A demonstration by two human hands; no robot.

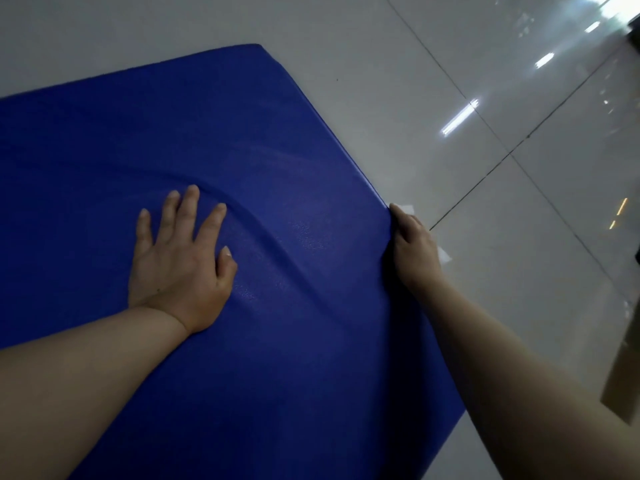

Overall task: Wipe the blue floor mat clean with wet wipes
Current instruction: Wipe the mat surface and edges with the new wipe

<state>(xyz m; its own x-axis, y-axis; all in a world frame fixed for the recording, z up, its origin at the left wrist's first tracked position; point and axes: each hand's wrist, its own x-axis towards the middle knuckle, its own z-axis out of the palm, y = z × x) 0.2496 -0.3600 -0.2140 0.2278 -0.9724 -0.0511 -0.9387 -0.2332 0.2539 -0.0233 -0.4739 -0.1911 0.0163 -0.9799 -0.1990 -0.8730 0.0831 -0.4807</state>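
Blue floor mat (263, 140) lies flat on a glossy white tiled floor (398, 57), filling most of the view, with one rounded corner at its far end. On the mat's middle, the left hand (180, 261) presses palm-down, fingers straight and spread, holding nothing; shallow creases curve away from it toward the mat's right edge. At that right edge, the right hand (414, 247) curls over the mat's side, holding a white wet wipe (408, 208) whose corners show beside the hand against the mat's rim.
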